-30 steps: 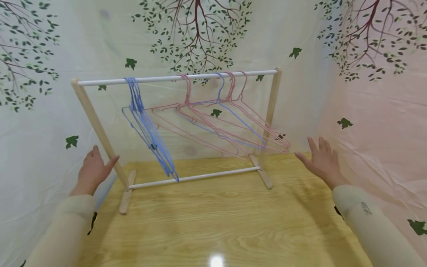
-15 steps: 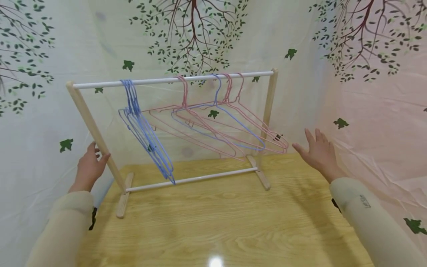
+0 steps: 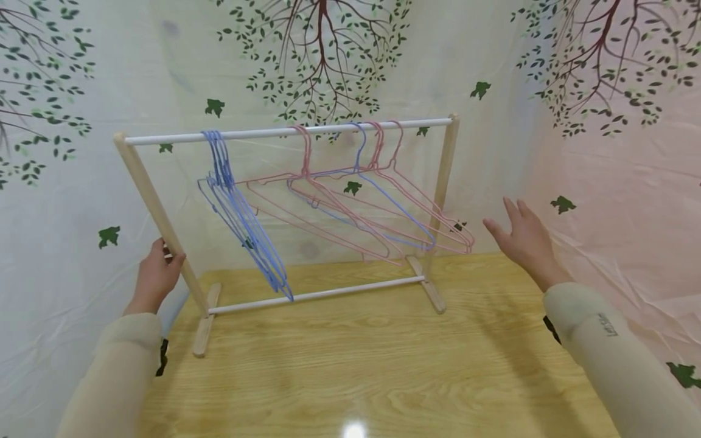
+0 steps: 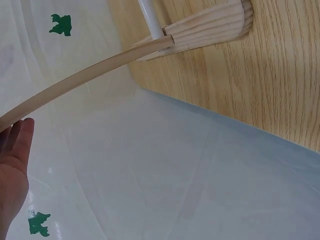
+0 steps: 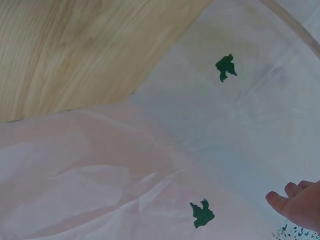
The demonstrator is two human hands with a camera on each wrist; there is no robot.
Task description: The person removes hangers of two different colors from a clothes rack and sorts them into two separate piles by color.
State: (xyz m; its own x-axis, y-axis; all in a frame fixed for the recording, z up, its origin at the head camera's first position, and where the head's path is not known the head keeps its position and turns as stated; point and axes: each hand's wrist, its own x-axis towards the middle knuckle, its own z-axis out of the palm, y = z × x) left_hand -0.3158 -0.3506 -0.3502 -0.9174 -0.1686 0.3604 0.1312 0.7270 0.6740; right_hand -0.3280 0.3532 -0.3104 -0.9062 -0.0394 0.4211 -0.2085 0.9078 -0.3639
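A small clothes rack with wooden posts and a white top rail (image 3: 257, 132) stands on the table. My left hand (image 3: 156, 275) grips its left post (image 3: 145, 185), thumb in front and fingers passing behind. In the left wrist view, fingertips of the left hand (image 4: 17, 160) meet the wooden post (image 4: 75, 86). A bunch of blue hangers (image 3: 243, 225) hangs near the left end. Pink hangers (image 3: 328, 194) and one blue hanger (image 3: 394, 198) hang toward the right. My right hand (image 3: 526, 240) is raised with fingers extended, right of the right post (image 3: 446, 164), holding nothing.
Wooden feet (image 3: 204, 328) and a lower white bar (image 3: 350, 287) support the rack on the wood-grain table (image 3: 350, 359). Pale sheeting (image 3: 509, 121) printed with trees and green leaves hangs behind and at both sides.
My left hand has moved in to the left post and closed around it. My right hand has shifted slightly up, still away from the rack. The hangers keep their places.
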